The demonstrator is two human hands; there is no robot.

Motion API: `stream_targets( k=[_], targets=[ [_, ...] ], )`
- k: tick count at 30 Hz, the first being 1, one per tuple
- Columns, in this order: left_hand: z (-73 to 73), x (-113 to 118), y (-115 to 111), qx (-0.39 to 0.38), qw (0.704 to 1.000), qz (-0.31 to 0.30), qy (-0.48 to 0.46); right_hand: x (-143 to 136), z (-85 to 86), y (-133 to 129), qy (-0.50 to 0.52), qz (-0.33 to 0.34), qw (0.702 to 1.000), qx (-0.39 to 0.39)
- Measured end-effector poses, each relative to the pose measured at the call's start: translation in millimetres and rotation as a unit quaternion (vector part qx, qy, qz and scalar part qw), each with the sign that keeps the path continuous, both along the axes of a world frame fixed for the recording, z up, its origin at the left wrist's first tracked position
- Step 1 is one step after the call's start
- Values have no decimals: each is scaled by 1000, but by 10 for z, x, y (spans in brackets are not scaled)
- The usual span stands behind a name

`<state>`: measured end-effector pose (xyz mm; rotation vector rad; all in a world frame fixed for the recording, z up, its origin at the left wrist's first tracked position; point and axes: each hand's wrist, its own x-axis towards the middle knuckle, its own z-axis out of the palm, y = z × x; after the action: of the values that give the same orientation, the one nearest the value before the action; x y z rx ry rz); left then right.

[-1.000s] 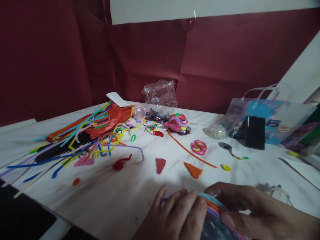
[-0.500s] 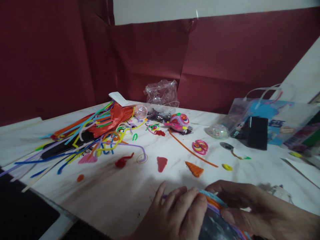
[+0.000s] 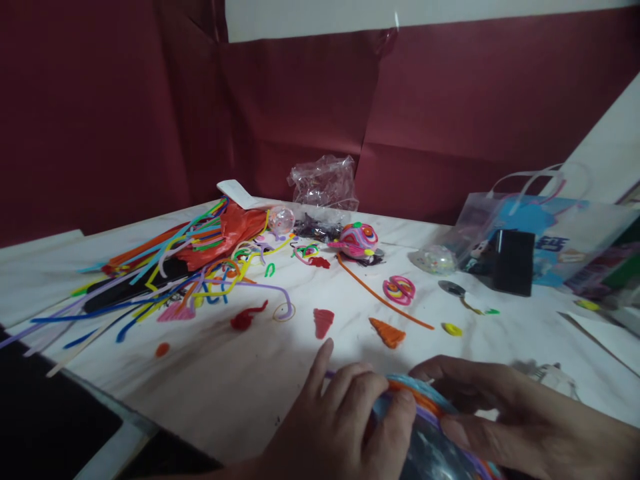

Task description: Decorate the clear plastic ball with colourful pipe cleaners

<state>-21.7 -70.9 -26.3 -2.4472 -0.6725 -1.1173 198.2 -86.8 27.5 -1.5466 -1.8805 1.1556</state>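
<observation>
At the bottom of the head view, a round, dark, shiny see-through ball (image 3: 434, 448) is partly cut off by the frame edge. Blue, orange and purple strands (image 3: 423, 396) run side by side along its upper edge. My left hand (image 3: 350, 417) is closed on the ball's left side, thumb and fingers on the strands, with the little finger raised. From the right, my right hand (image 3: 505, 413) grips the ball's edge, its thumb pressing on the bands and the fingers behind. The ball's underside is hidden.
Coloured sticks (image 3: 165, 280) lie heaped at the left. Beyond the hands are a red piece (image 3: 323, 323), an orange wedge (image 3: 388, 333), a pink spiral (image 3: 399, 290) and a colourful fish-like ball (image 3: 358, 241). A phone (image 3: 513, 263) leans on a clear bag (image 3: 565, 220) at the right.
My left fingers have shifted slightly left along the strands, and the little finger has lifted. The ball's strands show more between the hands. My right hand has barely moved.
</observation>
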Motion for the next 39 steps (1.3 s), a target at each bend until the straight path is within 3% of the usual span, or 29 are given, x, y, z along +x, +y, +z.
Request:
stream_targets(
  k=[10, 15, 21, 32, 39],
  targets=[
    [21, -17, -7, -42, 998, -19, 31, -121, -41, -5, -12, -44, 998, 47],
    [33, -54, -1, -53, 997, -24, 59, 65, -81, -24, -3, -37, 999, 11],
    [-2, -53, 8, -33, 997, -14, 72, 127, -98, -19, 58, 40, 995, -78],
    [-57, -40, 6, 0, 998, -2, 65, 92, -71, -16, 48, 19, 997, -51],
    [11, -90, -17, 7, 996, -6, 89, 32, 23, -26, 51, 14, 997, -53]
  ],
)
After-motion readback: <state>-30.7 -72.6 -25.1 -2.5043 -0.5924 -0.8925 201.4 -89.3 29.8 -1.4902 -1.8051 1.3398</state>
